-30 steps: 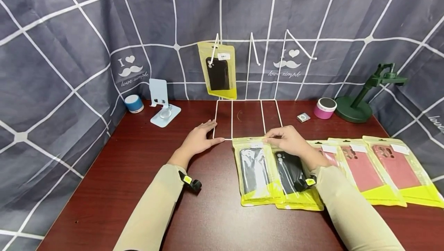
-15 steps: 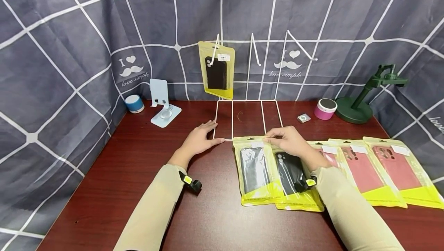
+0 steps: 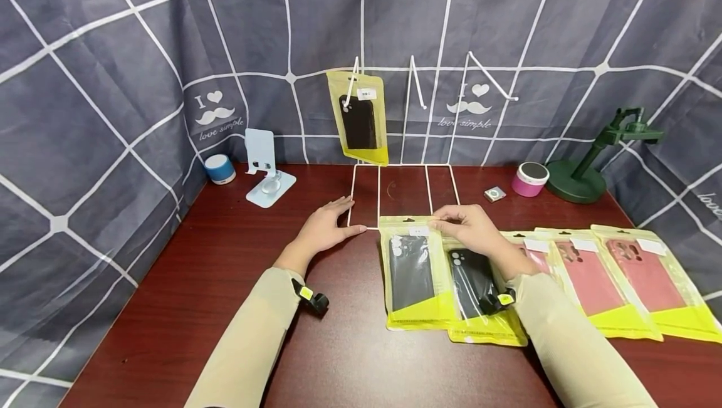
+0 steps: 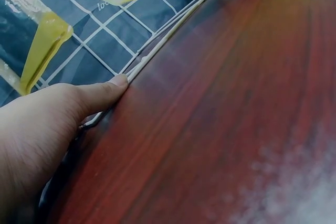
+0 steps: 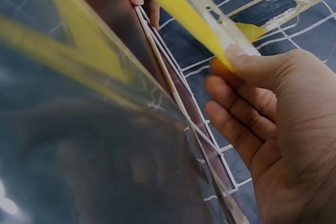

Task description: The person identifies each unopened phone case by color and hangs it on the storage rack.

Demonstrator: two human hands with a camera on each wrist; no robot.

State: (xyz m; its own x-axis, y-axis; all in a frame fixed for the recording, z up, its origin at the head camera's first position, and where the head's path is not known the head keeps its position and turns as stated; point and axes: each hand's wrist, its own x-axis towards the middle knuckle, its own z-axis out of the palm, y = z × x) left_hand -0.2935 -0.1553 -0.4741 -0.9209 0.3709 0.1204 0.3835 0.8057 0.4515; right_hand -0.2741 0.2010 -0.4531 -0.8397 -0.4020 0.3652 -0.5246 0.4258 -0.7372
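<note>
In the head view my right hand (image 3: 468,229) pinches the upper right corner of a yellow-edged clear pouch holding a black phone case (image 3: 410,270). Thumb and forefinger meet on that pouch's yellow edge (image 5: 202,24) in the right wrist view. Its top end is tipped up off the table. My left hand (image 3: 324,227) rests at the left front corner of a white wire rack (image 3: 379,198), fingers extended. Its thumb (image 4: 102,94) touches the front wire. Another pouched black phone case (image 3: 358,121) hangs on the rack's left hook. Beneath my right wrist lies one more black phone case (image 3: 474,282).
Pouched pink phone cases (image 3: 592,276) overlap at the right. Behind are a blue speaker (image 3: 220,168), a light-blue phone stand (image 3: 265,173), a small silver player (image 3: 494,193), a pink speaker (image 3: 530,179) and a green stand (image 3: 581,170). Two more hooks (image 3: 418,82) stick out.
My right hand has raised the top of the pinched pouch slightly, and its lower edge has shifted up a little. The hanging pouch has swayed slightly. My left hand stays put.
</note>
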